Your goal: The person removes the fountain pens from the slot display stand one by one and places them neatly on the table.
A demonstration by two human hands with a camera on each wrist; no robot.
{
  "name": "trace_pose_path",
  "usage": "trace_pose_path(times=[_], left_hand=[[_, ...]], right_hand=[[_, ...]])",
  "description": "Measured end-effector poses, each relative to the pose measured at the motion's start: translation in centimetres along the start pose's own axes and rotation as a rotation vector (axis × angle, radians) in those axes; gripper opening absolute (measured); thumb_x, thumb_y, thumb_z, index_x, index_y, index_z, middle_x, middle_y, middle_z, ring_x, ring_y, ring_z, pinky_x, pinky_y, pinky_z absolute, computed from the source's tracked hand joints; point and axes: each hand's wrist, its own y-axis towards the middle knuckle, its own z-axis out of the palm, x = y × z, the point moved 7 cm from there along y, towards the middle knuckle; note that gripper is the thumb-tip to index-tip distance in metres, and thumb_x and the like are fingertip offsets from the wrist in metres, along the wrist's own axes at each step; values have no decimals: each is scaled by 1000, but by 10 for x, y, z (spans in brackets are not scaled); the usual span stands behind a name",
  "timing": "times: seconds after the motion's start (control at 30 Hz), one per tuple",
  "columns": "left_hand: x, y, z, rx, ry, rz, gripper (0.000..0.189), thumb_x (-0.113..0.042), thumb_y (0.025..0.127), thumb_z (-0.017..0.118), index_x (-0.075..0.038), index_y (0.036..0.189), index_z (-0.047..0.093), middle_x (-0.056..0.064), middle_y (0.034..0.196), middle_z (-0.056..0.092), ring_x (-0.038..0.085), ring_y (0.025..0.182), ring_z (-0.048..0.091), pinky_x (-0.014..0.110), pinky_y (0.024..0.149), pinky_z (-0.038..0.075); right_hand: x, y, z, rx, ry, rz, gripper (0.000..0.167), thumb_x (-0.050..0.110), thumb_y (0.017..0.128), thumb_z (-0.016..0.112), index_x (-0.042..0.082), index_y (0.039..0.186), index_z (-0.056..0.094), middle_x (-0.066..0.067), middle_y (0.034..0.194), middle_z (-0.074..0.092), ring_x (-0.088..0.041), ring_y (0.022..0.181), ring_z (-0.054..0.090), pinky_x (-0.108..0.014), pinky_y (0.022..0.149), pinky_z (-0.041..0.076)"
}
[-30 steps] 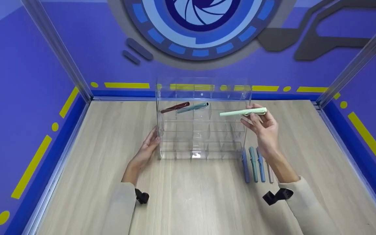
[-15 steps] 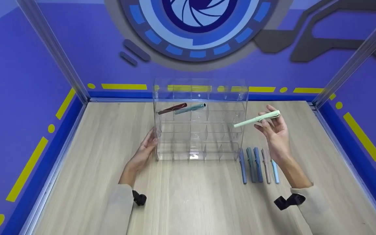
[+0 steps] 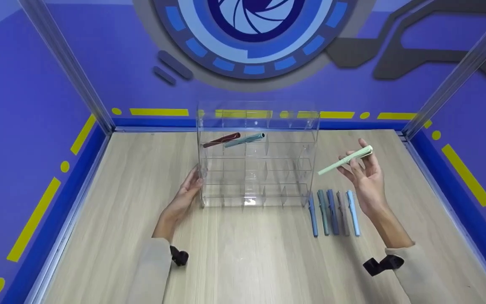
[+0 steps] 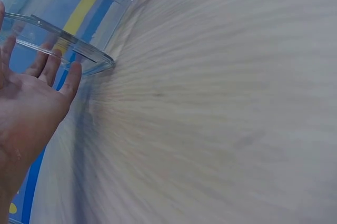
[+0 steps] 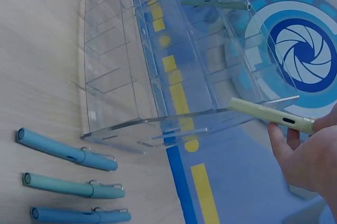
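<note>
A clear acrylic rack (image 3: 255, 202) with rows of compartments stands upright on the table. On its upper tier lie a dark red pen (image 3: 222, 139) and a teal pen (image 3: 244, 139), side by side and slanted. My left hand (image 3: 186, 192) rests against the rack's left side; in the left wrist view its fingers (image 4: 51, 68) look fairly straight along the clear wall. To the right of the rack, my right hand (image 3: 367, 185) pinches a pale green pen (image 3: 344, 160) between thumb and fingers, held in the air with one end pointing down-left towards the rack.
Several pens in blue (image 3: 313, 217), green (image 3: 323, 213), pinkish grey (image 3: 343, 213) and light blue (image 3: 353, 213) lie in a row on the wooden table (image 3: 243, 261), right of the rack. A blue patterned wall (image 3: 141, 76) rises behind it.
My right hand has moved to the right, away from the rack, with the pale green pen, which now tilts more. My left hand has stayed at the rack's side.
</note>
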Motion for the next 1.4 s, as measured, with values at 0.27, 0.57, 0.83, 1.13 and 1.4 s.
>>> trace_pose_path(times=[0.27, 0.57, 0.83, 1.13, 1.4], left_hand=[[-1, -2, 2, 9, -17, 10, 72, -35, 109, 50, -27, 166, 9, 4, 175, 4, 24, 162, 1, 47, 133, 3], [0, -1, 2, 9, -23, 7, 72, -36, 108, 50, -25, 166, 9, 5, 175, 3, 24, 162, 1, 45, 133, 3], [2, 0, 0, -1, -20, 1, 71, -35, 109, 50, -25, 166, 9, 6, 174, 5, 25, 162, 2, 45, 133, 4], [4, -1, 0, -12, -24, -6, 71, -35, 108, 51, -26, 166, 10, 5, 175, 4, 25, 162, 3, 45, 133, 3], [5, 0, -1, -22, -11, -17, 73, -38, 108, 52, -26, 166, 9, 6, 175, 3, 25, 162, 1, 44, 133, 4]], right_hand=[[-2, -8, -22, -65, -115, -17, 65, 6, 106, 50, 12, 164, 20, -3, 124, 58, -8, 112, 69, -25, 95, 60], [-12, -12, -49, -167, -151, -12, 56, 1, 102, 57, 10, 155, 42, -1, 117, 66, -13, 100, 71, -25, 83, 63], [-23, -16, -67, -239, -263, 60, 58, 1, 99, 64, 4, 153, 44, 3, 108, 64, -7, 89, 67, -18, 70, 60], [-30, -23, -80, -269, -325, 83, 61, -6, 94, 67, -1, 151, 46, 6, 104, 65, -2, 85, 68, -16, 71, 60], [-36, -26, -93, -290, -374, 96, 60, -5, 95, 67, -1, 151, 47, 8, 105, 65, 1, 85, 68, -16, 71, 61]])
